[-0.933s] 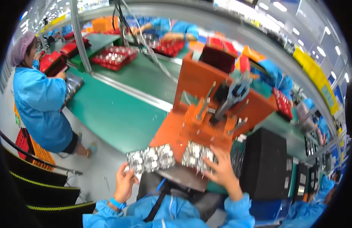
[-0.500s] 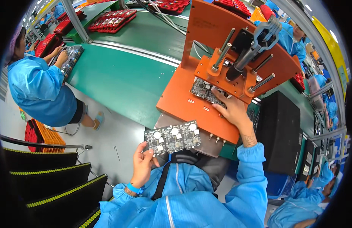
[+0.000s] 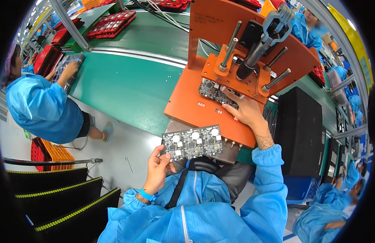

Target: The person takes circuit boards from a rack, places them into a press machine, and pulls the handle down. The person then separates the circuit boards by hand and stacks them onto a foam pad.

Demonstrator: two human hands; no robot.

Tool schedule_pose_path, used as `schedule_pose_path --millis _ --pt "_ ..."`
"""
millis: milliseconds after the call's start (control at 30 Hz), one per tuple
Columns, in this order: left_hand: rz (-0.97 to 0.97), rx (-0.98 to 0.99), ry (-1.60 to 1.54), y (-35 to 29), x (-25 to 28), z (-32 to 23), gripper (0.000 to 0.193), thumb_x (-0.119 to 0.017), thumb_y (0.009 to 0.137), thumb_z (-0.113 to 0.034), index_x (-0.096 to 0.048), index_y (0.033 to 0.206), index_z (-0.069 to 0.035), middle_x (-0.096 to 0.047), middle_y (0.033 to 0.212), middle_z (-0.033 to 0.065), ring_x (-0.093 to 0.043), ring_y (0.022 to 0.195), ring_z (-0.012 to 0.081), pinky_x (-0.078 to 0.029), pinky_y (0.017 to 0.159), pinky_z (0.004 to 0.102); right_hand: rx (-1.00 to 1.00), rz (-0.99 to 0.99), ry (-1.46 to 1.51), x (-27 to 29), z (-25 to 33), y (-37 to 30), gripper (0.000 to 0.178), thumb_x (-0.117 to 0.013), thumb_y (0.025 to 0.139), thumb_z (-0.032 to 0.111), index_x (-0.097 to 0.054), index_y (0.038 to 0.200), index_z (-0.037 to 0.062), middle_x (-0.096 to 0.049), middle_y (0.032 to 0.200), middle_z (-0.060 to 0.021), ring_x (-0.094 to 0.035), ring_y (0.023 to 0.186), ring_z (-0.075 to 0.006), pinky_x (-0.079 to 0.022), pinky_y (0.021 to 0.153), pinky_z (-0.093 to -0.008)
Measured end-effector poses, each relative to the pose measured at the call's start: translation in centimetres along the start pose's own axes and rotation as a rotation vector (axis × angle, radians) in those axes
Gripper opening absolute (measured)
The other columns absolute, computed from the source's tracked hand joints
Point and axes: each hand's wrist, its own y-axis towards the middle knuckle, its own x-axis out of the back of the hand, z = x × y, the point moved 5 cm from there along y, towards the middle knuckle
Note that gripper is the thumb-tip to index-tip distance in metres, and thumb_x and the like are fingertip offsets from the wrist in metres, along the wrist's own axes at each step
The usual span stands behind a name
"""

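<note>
My left hand (image 3: 157, 170) pinches the lower left corner of a dark circuit board panel (image 3: 191, 142) between thumb and fingers. Three white round spots show on its face, which is tilted up in front of my lap. At the orange press fixture (image 3: 179, 106), a second circuit board (image 3: 212, 92) lies beneath the raised upper plate (image 3: 236, 81). My right hand (image 3: 245, 109) reaches in at its right end, thumb along the near edge and fingers over the top, seemingly gripping it. The fingertips are partly hidden. A toggle clamp (image 3: 272, 30) with a grey handle stands above the plate.
Small toggle switches (image 3: 233, 143) line the fixture's front. A black box (image 3: 299, 133) stands to the right. The green bench (image 3: 126, 85) extends left, with red trays (image 3: 111, 25) behind. A co-worker in blue (image 3: 45, 105) handles a bagged item at left. Black racks (image 3: 66, 202) stand lower left.
My left hand has carried its panel a little right and up, nearer the fixture's front. My right hand stays at the second board. The whole view has shifted slightly.
</note>
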Motion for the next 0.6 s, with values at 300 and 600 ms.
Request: schedule_pose_path --millis 300,600 --pt "0.085 0.041 0.062 1.8 0.1 -1.3 0.035 -0.055 0.096 -0.011 -0.041 0.127 -0.002 -0.062 0.077 0.0059 -0.058 0.058 0.0140 -0.048 0.055 0.0272 0.002 -0.045 0.021 -0.8 0.0 0.7 0.051 -0.058 0.089 0.043 -0.051 0.136 0.0247 -0.064 0.110 -0.0162 -0.063 0.088 -0.0340 -0.049 0.076 -0.0422" --pt "0.061 0.047 0.041 1.2 -0.4 -0.1 0.037 -0.055 0.096 -0.011 -0.041 0.128 -0.002 -0.065 0.085 0.0068 -0.058 0.059 0.0133 -0.047 0.055 0.0257 -0.063 0.125 -0.020 0.1 0.3 0.1 0.052 -0.056 0.091 0.041 -0.047 0.138 0.0200 -0.058 0.125 -0.0155 -0.055 0.113 -0.0333 -0.045 0.092 -0.0391"
